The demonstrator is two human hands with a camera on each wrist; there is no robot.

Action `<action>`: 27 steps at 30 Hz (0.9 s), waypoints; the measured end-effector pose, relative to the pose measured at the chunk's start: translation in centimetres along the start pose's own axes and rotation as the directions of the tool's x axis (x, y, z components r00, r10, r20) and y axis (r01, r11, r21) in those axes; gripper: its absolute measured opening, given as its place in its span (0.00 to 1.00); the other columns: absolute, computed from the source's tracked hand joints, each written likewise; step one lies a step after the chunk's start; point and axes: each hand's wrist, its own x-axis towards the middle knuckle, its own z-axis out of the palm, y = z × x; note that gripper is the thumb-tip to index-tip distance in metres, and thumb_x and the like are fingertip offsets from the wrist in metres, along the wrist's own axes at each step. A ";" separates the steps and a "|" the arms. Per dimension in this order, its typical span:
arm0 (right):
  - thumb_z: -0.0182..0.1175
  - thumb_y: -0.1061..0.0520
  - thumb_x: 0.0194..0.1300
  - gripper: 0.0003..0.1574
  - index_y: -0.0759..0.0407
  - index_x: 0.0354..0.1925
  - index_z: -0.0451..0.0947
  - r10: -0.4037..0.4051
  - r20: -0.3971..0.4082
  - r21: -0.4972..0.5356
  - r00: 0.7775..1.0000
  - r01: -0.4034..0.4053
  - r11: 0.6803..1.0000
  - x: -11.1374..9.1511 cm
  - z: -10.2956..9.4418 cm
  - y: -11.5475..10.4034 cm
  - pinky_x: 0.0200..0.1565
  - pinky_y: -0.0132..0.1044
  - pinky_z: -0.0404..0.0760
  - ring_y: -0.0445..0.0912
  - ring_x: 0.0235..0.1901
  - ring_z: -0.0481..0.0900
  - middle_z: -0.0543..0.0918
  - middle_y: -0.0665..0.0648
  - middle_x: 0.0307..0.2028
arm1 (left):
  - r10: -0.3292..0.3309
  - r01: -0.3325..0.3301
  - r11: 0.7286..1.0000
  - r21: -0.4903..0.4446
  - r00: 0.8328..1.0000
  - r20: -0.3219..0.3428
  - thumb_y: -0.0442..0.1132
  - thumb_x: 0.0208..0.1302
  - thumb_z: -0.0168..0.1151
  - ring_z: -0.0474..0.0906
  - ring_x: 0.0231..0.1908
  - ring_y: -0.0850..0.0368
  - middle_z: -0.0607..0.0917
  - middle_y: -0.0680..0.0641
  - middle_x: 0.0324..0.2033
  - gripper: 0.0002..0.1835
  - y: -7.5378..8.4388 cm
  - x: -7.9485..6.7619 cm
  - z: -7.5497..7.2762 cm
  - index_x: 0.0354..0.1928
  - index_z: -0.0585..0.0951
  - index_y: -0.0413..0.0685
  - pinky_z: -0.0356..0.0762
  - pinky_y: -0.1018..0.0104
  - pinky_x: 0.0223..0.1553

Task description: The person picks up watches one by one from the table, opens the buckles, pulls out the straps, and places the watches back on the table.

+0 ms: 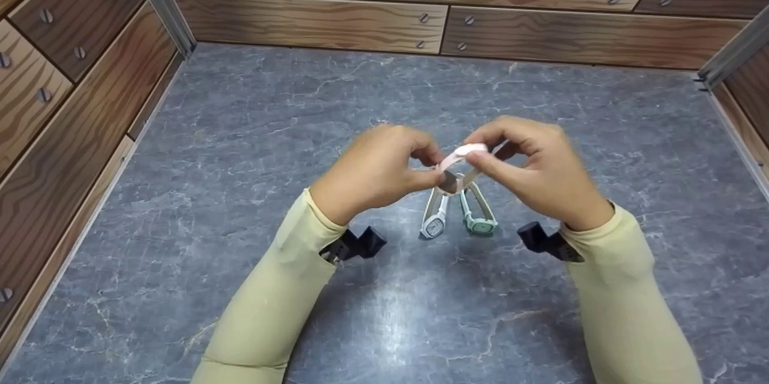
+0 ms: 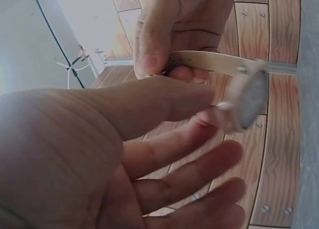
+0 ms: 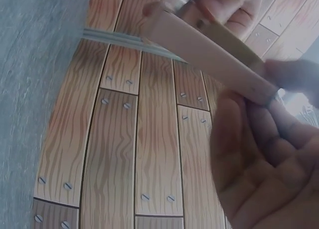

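Observation:
A pale pink wristwatch (image 1: 472,148) is held up in the air between both hands, its strap forming a loop. My left hand (image 1: 375,170) pinches it beside the watch case (image 2: 252,102) with thumb and index finger; the other left fingers are spread apart in the left wrist view. Thumb and fingers of my right hand (image 1: 534,167) grip the far end of the strap (image 3: 209,57), partly covering the fastening. Below the hands, a white wristwatch (image 1: 434,226) and a mint green wristwatch (image 1: 482,226) lie side by side on the table, their upper ends overlapped by the pink one.
The grey marbled tabletop (image 1: 300,95) is bounded by wood-patterned panels at the back (image 1: 336,20) and on the sides. Metal posts (image 1: 159,5) stand at the back corners. Black camera mounts (image 1: 363,243) stick out from both wrists under pale yellow sleeves.

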 end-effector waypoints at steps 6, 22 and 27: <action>0.66 0.69 0.68 0.10 0.58 0.45 0.87 -0.013 0.019 0.020 1.000 0.013 1.000 -0.1 0.1 -0.1 0.35 0.28 0.83 0.41 0.35 0.84 0.88 0.52 0.39 | 0.087 -0.086 0.996 0.021 0.995 -0.043 0.49 0.69 0.69 0.83 0.46 0.65 0.89 0.60 0.41 0.07 0.1 -0.1 -0.1 0.42 0.88 0.57 0.80 0.63 0.49; 0.66 0.65 0.70 0.06 0.60 0.45 0.85 0.043 0.063 0.002 0.997 -0.043 0.999 -0.1 0.2 -0.1 0.37 0.30 0.84 0.42 0.37 0.86 0.89 0.49 0.39 | 0.122 -0.123 0.992 -0.002 0.985 -0.123 0.43 0.69 0.69 0.83 0.32 0.71 0.90 0.60 0.32 0.04 0.3 -0.3 -0.1 0.39 0.87 0.52 0.78 0.68 0.37; 0.66 0.67 0.69 0.08 0.61 0.46 0.86 0.011 0.052 0.017 0.999 -0.012 1.000 0.2 0.2 0.0 0.37 0.30 0.85 0.42 0.35 0.86 0.89 0.50 0.40 | 0.131 -0.139 0.989 -0.043 0.979 -0.158 0.41 0.69 0.68 0.83 0.31 0.70 0.90 0.56 0.32 0.04 0.4 -0.2 -0.5 0.39 0.87 0.49 0.80 0.73 0.36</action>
